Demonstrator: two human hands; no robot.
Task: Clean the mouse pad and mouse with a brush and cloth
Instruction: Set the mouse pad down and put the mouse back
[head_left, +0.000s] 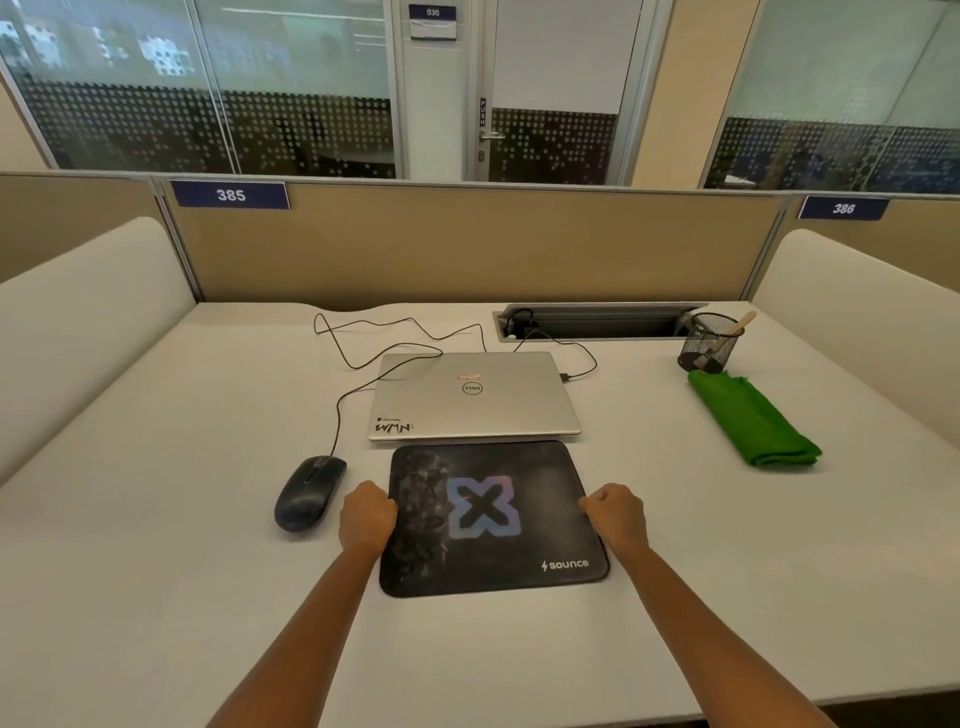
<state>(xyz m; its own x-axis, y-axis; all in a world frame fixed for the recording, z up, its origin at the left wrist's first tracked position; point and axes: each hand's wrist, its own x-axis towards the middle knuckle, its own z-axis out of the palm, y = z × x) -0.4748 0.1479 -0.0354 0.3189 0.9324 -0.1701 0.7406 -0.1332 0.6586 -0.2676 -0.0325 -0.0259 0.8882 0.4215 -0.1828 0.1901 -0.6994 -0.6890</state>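
Fingers (385, 500) of left hand (366, 514) and right hand (616, 514) curled, pinching mouse pad (493, 519) side edges; tips hidden. Mouse pad flat on table (156, 545), between hands. Mouse (310, 491) just beside left hand.

A closed silver laptop (475, 397) (stickers on its lid) lies on a pale worktop (156, 519) before a tan partition (467, 244) labelled 385, a mesh cup (709, 340) beside the cable slot (597, 325).

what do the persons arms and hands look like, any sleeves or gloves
Both forearms are bare, with no sleeve in view. The left hand and right hand wear no gloves, and no watch or bracelet shows on either wrist. Rings cannot be told from this view.
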